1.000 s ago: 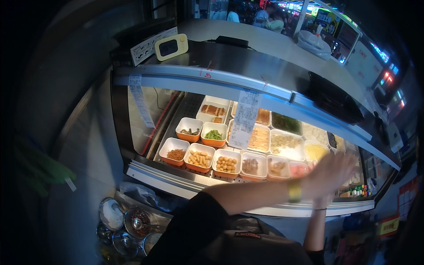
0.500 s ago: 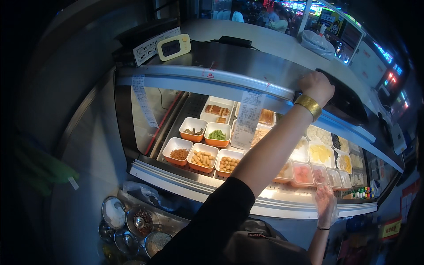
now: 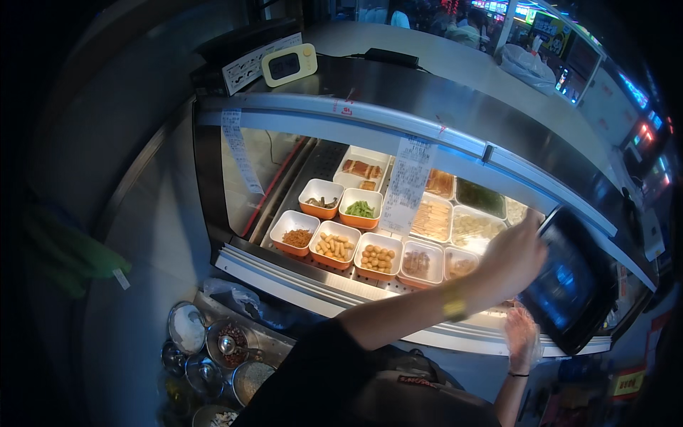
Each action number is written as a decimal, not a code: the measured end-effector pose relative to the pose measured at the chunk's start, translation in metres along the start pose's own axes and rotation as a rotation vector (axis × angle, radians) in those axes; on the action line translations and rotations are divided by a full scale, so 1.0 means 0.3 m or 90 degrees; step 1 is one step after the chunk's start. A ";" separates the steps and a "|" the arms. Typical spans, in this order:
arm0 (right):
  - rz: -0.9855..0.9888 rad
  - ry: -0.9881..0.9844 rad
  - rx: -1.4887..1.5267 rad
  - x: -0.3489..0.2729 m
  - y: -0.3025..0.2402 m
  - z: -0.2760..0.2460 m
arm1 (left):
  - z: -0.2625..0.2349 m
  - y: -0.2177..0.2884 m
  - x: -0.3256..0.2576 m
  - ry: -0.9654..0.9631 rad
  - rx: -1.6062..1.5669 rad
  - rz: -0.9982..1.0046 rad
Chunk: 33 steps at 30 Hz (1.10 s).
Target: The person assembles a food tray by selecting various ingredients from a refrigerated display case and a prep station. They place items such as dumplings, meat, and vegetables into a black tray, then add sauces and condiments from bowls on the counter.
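Observation:
My left hand point(image 3: 514, 260), a gold-coloured bracelet point(image 3: 453, 299) at its wrist, is closed on the left edge of a glossy black tray point(image 3: 575, 281) with rounded corners. The tray is tilted up in front of the right part of the display case point(image 3: 299, 281). My right hand point(image 3: 523, 336), in a clear plastic glove, is beside the tray's lower left edge, at the case's front. Its fingers stretch upward, slightly apart, and nothing shows in them. Nearby, square food tubs include one of round golden balls point(image 3: 377, 260) and one of pale skewered-looking strips point(image 3: 430, 217).
A small cream digital clock point(image 3: 289, 65) stands on the case top. Two printed paper slips hang over the opening, one a long slip point(image 3: 408, 185). Several metal-lidded bowls point(image 3: 205, 376) sit low at the left. A plastic-bagged container point(image 3: 528, 67) stands on the far counter.
My left hand has brought the black tray down from the case top and tilted it up in front of the opening. My right hand has barely moved.

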State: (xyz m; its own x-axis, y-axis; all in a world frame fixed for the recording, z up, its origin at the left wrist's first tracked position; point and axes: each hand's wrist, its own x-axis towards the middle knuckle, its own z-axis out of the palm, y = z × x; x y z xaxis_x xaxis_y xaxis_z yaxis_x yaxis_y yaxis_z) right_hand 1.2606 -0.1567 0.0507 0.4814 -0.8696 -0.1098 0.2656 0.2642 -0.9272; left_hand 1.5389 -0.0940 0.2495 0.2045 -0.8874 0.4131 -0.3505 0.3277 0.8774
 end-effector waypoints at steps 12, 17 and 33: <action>0.078 0.195 -0.018 0.088 -0.037 0.008 | -0.094 -0.919 -0.505 0.312 0.164 -0.211; 0.074 0.158 -0.055 0.116 -0.029 0.054 | -0.094 -0.987 -0.597 0.302 0.174 -0.261; 0.081 0.149 -0.036 0.103 -0.050 0.148 | -0.100 -1.012 -0.597 0.361 0.176 -0.281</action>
State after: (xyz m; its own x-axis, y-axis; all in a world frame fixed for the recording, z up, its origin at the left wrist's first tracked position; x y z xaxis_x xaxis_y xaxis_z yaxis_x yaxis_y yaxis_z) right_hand 1.3087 -0.1691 0.0771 0.3008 -0.9051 -0.3004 0.1652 0.3597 -0.9183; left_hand 1.6361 -0.0248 -0.0835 0.7898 -0.5905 0.1660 -0.3274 -0.1770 0.9282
